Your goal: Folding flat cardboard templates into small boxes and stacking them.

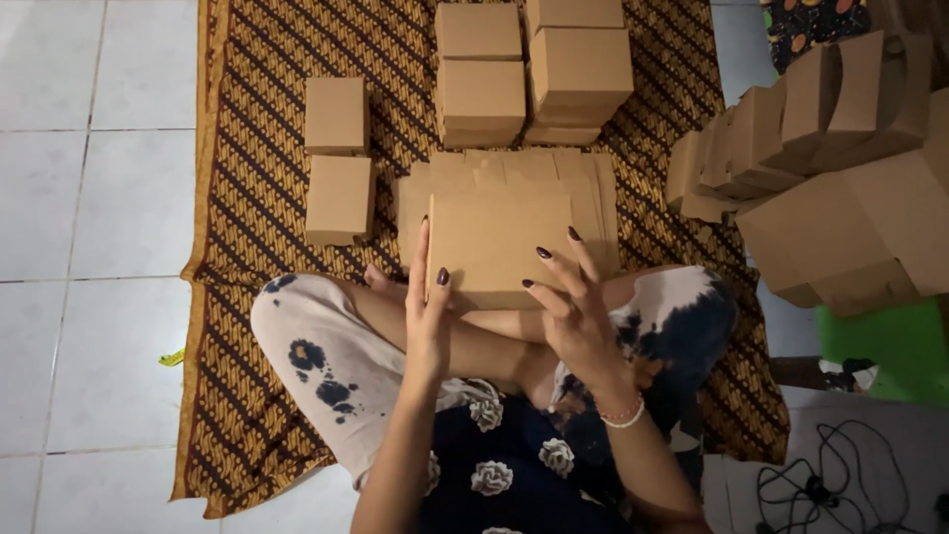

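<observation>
**Cardboard on a patterned mat**

A brown patterned mat [247,198] covers the white tiled floor [89,198]. Above the person's lap, the left hand [427,311] and right hand [573,307] grip a flat cardboard piece [494,247] by its side edges, fingers [554,267] spread. Folded boxes [534,69] stand beyond a stack of flat blanks [593,188].

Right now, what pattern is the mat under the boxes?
Brown and black diagonal stripes with a plain tan border; the mat shows best in the head view.

The flat brown cardboard box blank [499,247] looks matt and smooth, like the folded brown cardboard boxes [481,94]. The brown patterned woven cloth mat [247,297] lies on glossy white floor tiles [89,198].
</observation>
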